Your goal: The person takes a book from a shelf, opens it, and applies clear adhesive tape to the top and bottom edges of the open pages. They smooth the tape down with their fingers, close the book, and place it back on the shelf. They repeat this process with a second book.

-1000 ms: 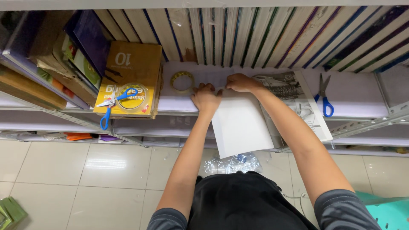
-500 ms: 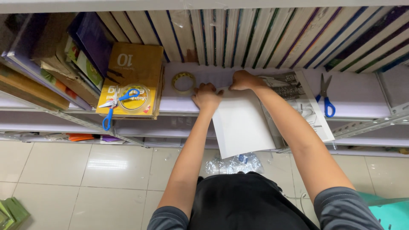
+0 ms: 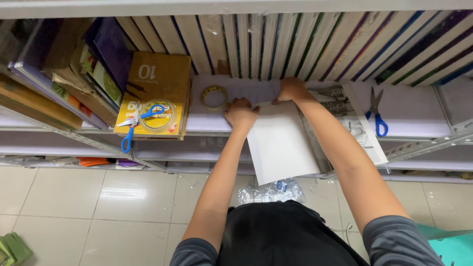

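Observation:
A white sheet of paper (image 3: 281, 148) lies on the pale shelf (image 3: 419, 116) and hangs over its front edge. My left hand (image 3: 240, 113) presses on the sheet's top left corner with fingers bent. My right hand (image 3: 291, 89) rests on the sheet's far edge, close to the row of upright book spines (image 3: 305, 44). Under the sheet on the right lies a printed newspaper page (image 3: 357, 123). A roll of clear tape (image 3: 214, 97) sits just left of my left hand.
Blue-handled scissors (image 3: 377, 118) lie on the shelf to the right. A yellow box (image 3: 155, 93) at the left carries another pair of blue scissors (image 3: 134, 126) and a tape roll (image 3: 156, 116). Leaning books (image 3: 59, 83) fill the far left. A crumpled plastic bag (image 3: 273, 191) lies on the tiled floor.
Both hands stay on the top of the white sheet; they have shifted only slightly. The sheet is in the same place.

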